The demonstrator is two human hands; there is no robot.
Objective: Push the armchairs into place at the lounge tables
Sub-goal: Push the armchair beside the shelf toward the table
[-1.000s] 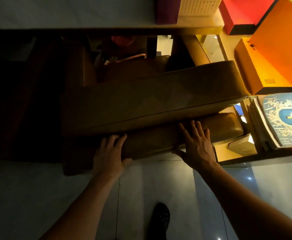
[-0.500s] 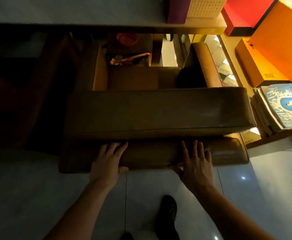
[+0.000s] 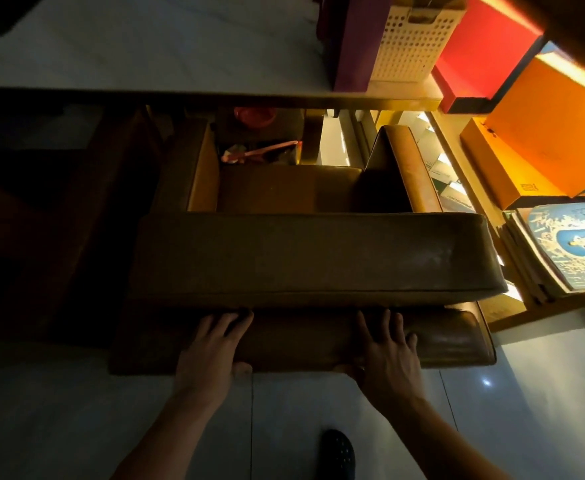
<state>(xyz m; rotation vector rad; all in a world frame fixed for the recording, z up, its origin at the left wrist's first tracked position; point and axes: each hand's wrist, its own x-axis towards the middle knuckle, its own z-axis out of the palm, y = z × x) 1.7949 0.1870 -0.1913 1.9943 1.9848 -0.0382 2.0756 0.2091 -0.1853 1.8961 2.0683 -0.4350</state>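
Looking down from the head camera, a brown leather armchair (image 3: 312,258) stands with its front under the edge of a pale-topped lounge table (image 3: 145,53). Left hand (image 3: 211,355) and right hand (image 3: 388,358) lie flat, fingers spread open, on the chair's lower back roll, gripping nothing. Orange boxes (image 3: 544,133) sit to the right; a black shoe (image 3: 336,452) rests on the tiled floor

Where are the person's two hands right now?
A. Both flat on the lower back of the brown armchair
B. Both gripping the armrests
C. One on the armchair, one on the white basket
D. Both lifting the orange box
A: the left hand and right hand both press, fingers spread, on the back of the armchair.
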